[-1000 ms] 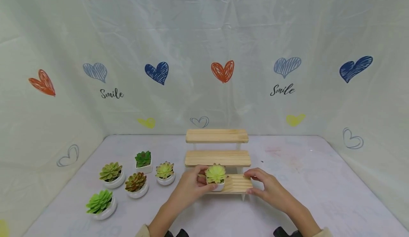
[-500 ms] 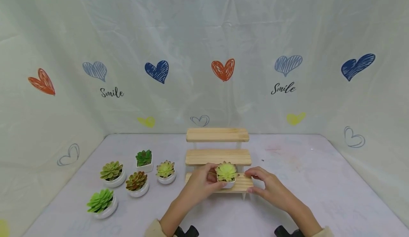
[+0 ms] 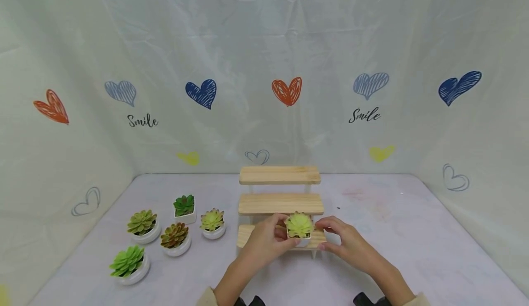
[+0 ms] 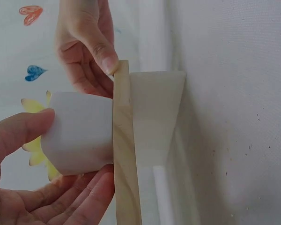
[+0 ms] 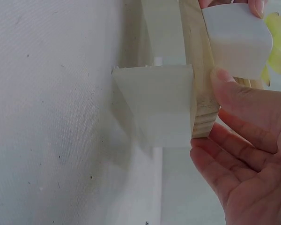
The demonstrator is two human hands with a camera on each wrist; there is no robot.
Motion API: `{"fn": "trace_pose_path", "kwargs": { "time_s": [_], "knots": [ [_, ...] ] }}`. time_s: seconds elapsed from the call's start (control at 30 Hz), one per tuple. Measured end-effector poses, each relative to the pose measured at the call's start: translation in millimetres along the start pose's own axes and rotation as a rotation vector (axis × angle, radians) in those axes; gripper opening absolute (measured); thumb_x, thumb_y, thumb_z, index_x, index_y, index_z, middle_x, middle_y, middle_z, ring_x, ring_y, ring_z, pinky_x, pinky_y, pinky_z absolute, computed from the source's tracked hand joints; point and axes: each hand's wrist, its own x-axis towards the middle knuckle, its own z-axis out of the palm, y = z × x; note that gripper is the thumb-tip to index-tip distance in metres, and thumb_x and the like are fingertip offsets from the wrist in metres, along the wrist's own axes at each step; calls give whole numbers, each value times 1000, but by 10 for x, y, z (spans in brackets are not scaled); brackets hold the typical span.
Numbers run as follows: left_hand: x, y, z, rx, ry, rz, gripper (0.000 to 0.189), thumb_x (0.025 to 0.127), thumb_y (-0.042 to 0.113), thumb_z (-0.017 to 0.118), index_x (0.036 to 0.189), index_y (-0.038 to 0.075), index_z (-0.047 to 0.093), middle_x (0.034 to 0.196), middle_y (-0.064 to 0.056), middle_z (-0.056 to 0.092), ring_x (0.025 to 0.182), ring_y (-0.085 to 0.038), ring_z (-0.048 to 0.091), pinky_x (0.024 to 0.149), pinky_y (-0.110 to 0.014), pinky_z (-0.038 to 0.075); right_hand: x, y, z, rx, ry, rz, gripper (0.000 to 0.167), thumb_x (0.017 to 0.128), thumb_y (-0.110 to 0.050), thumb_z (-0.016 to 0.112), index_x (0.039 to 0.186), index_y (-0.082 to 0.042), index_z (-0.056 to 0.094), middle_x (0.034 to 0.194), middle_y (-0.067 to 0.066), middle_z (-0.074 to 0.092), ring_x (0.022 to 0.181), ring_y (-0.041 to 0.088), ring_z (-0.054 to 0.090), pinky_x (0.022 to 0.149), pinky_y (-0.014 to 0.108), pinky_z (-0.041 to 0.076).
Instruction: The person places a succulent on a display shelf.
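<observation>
A small yellow-green potted succulent (image 3: 299, 225) stands on the lowest board of a three-tier wooden display stand (image 3: 281, 204), near its right end. My left hand (image 3: 268, 239) holds its white pot (image 4: 79, 133) between thumb and fingers. In the left wrist view the pot's base meets the board (image 4: 123, 140). At the board's right end, my right hand (image 3: 345, 242) grips the wood, with the thumb (image 5: 225, 79) on one side and fingers curled around the end. White supports (image 5: 157, 103) hold the board off the table. The left hand hides part of the lowest board in the head view.
Several other potted succulents stand left of the stand: a dark green one (image 3: 184, 207), a pale one (image 3: 212, 223), a reddish-brown one (image 3: 175, 238), an olive one (image 3: 143, 225) and a bright green one (image 3: 130, 264). A heart-printed sheet (image 3: 330, 127) rises behind the table.
My left hand has moved the potted succulent rightward along the lowest board, close to the right hand. The right hand stays at the board's end.
</observation>
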Motion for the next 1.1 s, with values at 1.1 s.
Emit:
{"fn": "trace_pose_path", "kwargs": {
  "time_s": [1.1],
  "knots": [
    [-21,11,20,38,16,20,60,78,29,75,125,2,50,103,-6,61,86,-15,62,69,-22,51,3,0,1,-26,20,-18,38,84,-25,67,115,-6,56,113,4,60,106,23,58,87,42,50]
  ]
}}
